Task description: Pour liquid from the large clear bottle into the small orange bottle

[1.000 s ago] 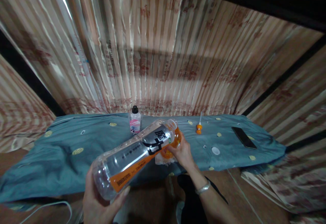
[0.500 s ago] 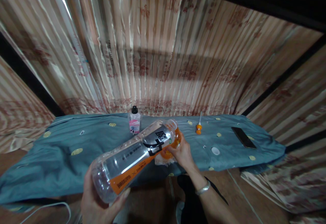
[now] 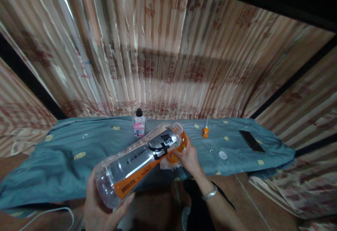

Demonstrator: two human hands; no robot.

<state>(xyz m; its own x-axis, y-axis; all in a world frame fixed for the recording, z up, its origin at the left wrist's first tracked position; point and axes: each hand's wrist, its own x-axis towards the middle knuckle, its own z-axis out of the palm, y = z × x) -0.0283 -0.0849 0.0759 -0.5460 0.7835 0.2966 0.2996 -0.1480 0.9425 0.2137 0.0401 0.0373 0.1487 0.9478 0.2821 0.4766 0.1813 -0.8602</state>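
Note:
My left hand is wrapped round the base of a large clear plastic drink bottle with a silver and orange label. The bottle is tilted, its base near me and its mouth pointing up and right. Beside that mouth, my right hand grips a see-through orange bottle, partly hidden behind the drink bottle and my fingers. Whether liquid passes between the two cannot be made out. A crumpled pale tissue or cloth shows under the orange bottle.
On the blue-green bedding stand a clear bottle with black cap and pink label and a small orange pump top with its tube up. A white disc and a dark phone lie right. Striped curtains hang behind.
Almost nothing differs. Both hands keep their grips, and the drink bottle stays at nearly the same tilt.

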